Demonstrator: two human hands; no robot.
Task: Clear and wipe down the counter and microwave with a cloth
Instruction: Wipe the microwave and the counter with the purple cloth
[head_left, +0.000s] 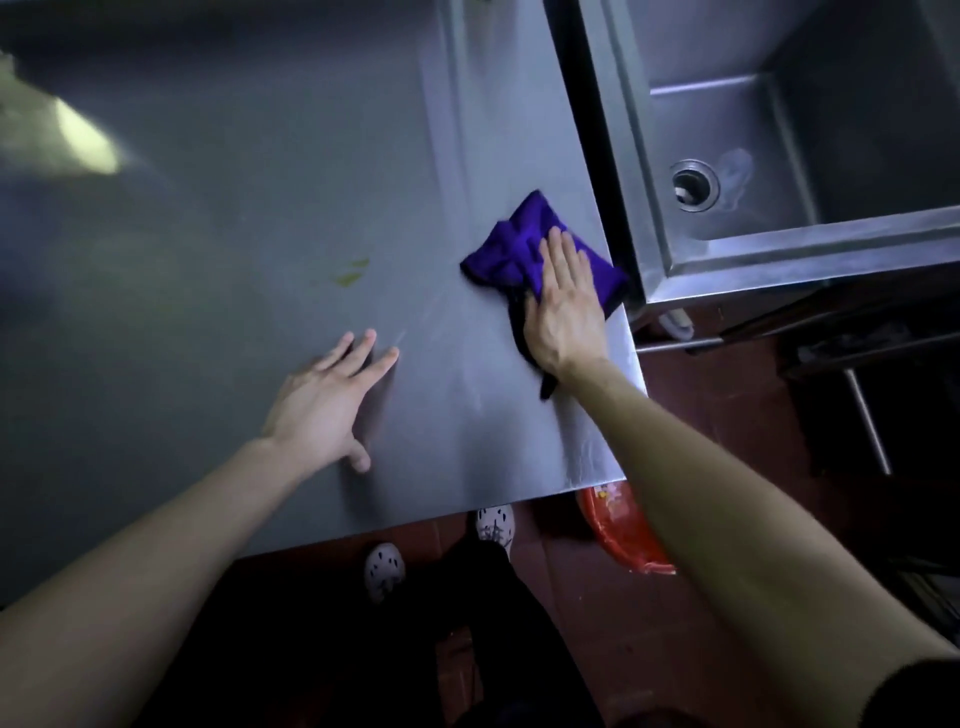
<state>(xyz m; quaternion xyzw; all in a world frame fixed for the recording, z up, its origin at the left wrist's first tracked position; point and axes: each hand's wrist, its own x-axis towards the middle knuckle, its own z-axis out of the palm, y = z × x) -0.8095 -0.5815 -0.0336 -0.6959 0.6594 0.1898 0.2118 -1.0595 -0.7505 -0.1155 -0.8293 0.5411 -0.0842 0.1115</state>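
Bench (260, 208): bare steel, wide and dim; most of it lies left of and beyond the right grip, the microwave is not in view.
Sink (883, 156): the one large container, just right of the right grip across a dark gap; its basin looks empty except for the drain (695, 184) and a faint wet patch beside it.
Red tub (623, 540): on the floor below and behind the right grip, half hidden by the forearm; I cannot tell what it holds.
Cloth (511, 244): purple, bunched, flat on the bench at its right edge, partly under the palm, a dark tail trailing back toward the wrist.
Right hand (563, 296): grip spread flat, fingers together, pressing the cloth down, not clenched round it.
Left hand (327, 395): grip released and empty, fingers splayed on the bench, left of and nearer than the cloth.
Smear (350, 273): yellowish, left of the cloth, apart from it, not yet wiped.
Risk, edge: the cloth sits at the bench edge; a stroke rightward could push it off into the gap by the sink.
Risk, grip: an open palm holds by pressure alone, so the bunched cloth may slide out or roll up.
Risk, smear: likely missed in this dim light, or spread thin instead of lifted.
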